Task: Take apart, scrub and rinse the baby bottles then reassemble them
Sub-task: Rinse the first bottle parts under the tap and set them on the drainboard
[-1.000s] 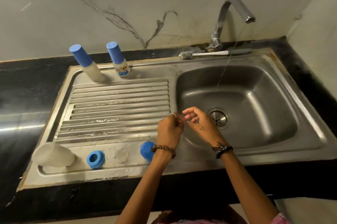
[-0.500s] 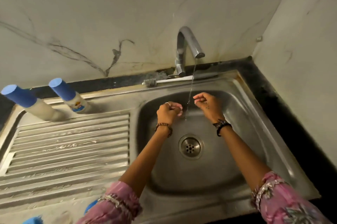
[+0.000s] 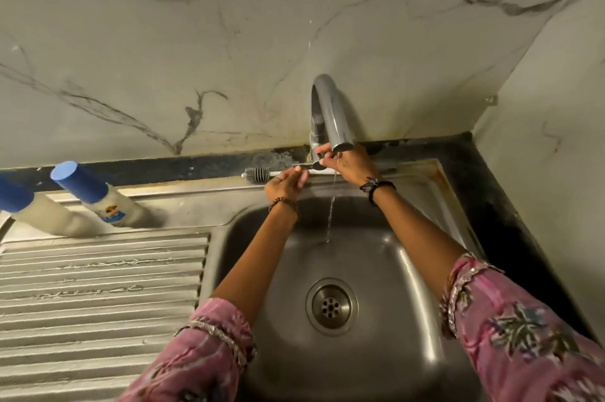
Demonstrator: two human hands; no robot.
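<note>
Both arms reach across the steel sink [image 3: 425, 270] to the far rim, where the chrome tap [image 3: 330, 113] rises from the ledge. The right hand [image 3: 352, 162] is at the base of the tap under the spout, its thumb and fingers curled round the small lever [image 3: 306, 166] that sticks out to the left there. The left hand [image 3: 286, 184] lies just left of it, fingers fairly straight and pointing right toward the lever's end; whether it holds anything small cannot be told, since the palm side is hidden. A thin stream of water [image 3: 331, 211] falls from the spout between the two wrists into the basin, landing far of the drain [image 3: 331, 306].

A bottle brush [image 3: 257, 173] with a white handle lies along the far rim, its dark bristle head just left of the left hand.

Two baby bottles with blue caps stand at the far left of the ribbed draining board [image 3: 98, 297]: one with a printed label [image 3: 104, 202], the other plain [image 3: 36, 215] and cut off by the left edge. Both are well apart from the hands. Pink patterned sleeves cover the forearms near the camera, and each wrist wears a bracelet. Dark bench [image 3: 510, 205] runs along the right of the sink, below the marble-patterned wall.
</note>
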